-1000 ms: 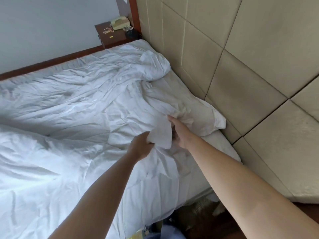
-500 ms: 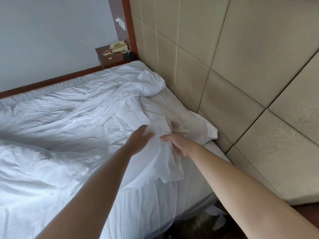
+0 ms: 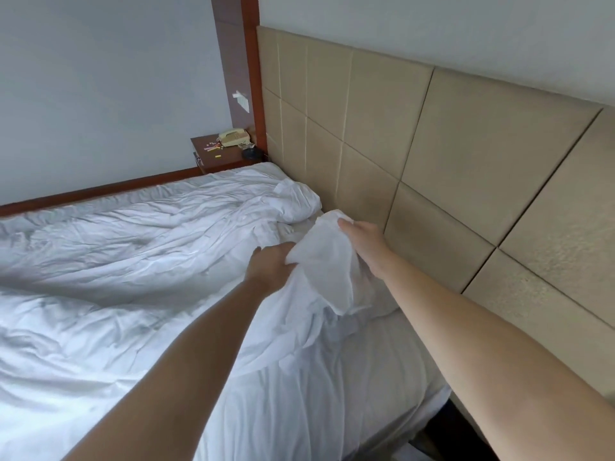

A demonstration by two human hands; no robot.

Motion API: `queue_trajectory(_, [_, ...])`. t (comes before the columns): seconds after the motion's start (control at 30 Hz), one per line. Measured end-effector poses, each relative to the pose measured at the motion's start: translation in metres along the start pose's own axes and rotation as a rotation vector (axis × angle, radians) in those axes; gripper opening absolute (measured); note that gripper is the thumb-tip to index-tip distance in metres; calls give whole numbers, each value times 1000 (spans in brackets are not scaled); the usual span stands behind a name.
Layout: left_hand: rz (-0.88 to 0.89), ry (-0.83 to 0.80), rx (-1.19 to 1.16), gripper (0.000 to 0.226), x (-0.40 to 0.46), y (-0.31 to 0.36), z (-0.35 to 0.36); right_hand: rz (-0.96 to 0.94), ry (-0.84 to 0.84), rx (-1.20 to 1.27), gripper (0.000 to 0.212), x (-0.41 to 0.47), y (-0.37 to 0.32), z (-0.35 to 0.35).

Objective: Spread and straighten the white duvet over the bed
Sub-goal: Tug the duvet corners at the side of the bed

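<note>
Both hands, left hand (image 3: 271,266) and right hand (image 3: 364,239), grip the white duvet (image 3: 133,261) corner, lifted toward the headboard (image 3: 432,154) at two o'clock, apparently to draw it straight.

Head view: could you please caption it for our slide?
Both hands, left hand and right hand, grip the white duvet near the headboard.

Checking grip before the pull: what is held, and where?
Both hands, left hand and right hand, grip the white duvet at its bunched top edge near the headboard.
</note>
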State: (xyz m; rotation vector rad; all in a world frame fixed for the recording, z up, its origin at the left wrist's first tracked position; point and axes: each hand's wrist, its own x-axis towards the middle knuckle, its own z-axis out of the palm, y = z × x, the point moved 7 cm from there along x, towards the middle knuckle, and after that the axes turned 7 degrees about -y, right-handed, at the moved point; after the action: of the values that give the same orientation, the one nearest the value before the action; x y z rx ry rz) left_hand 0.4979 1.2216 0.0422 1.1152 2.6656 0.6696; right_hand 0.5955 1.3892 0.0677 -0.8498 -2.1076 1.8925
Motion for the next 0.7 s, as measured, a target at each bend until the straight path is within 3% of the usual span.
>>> queue_trajectory(0.07, [10, -43, -81, 25, 3, -3, -8, -60, -16, -332, 95, -8, -4, -3])
queue_trajectory(0.13, [46, -146, -155, 20, 4, 1, -7, -192, -156, -797, 117, -19, -9, 17])
queue_trajectory(0.2, [92, -234, -205, 20, 3, 6, -2, -294, -258, -1195, 119, -24, -1, 42])
queue_trajectory(0.27, [114, -249, -286, 23, -4, 6, 1, -249, -281, -1359, 96, -19, 18, 56])
queue_trajectory(0.37, [58, -209, -362, 25, -14, -13, 3, -186, -118, -1390, 34, -17, 22, 60])
queue_trajectory(0.4, [26, -224, -325, 26, -18, -21, 5, -226, -27, -1399, 24, -19, 13, 61])
queue_trajectory(0.5, [-90, -325, -70, 49, -28, -51, 12, -513, 347, -1330, 17, -31, -28, 59])
queue_trajectory(0.57, [-188, -286, -20, 52, -30, -75, 6, -654, 667, -1100, 16, -45, -46, 49])
queue_trajectory(0.63, [-270, -157, 27, 38, -28, -94, -13, -541, 827, -944, 18, -45, -54, 37])
queue_trajectory(0.7, [-288, -29, 338, 29, -22, -100, -40, -216, 763, -984, 21, -24, -55, 27])
